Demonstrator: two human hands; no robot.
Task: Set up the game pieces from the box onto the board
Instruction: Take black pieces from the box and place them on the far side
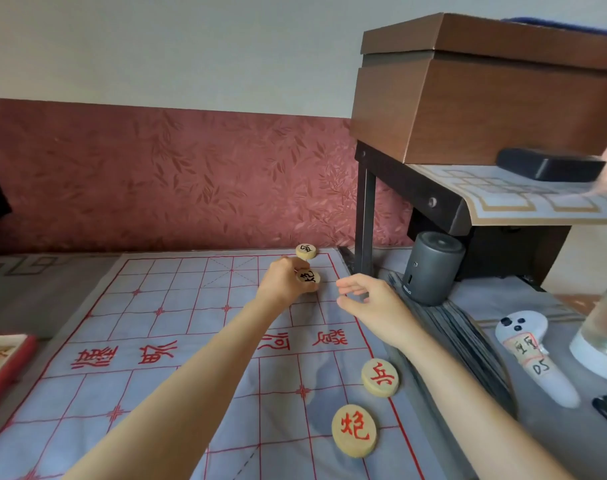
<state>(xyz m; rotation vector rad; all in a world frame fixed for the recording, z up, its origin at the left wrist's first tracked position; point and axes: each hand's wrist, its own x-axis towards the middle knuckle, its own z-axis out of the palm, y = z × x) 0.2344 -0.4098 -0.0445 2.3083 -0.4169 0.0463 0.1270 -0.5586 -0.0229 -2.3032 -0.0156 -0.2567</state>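
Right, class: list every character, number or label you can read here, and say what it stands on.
"炮", red: nearest piece.
"兵", red: second piece.
"楚河", "漢界", upside down: board.
"05": white controller label; the handwriting above it is unclear.
Held piece in left hand, far corner piece, speaker logo: too blurred.

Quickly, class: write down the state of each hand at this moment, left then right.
Left hand: pinches a black-lettered game piece over the board's far end.
Right hand: open, holding nothing.
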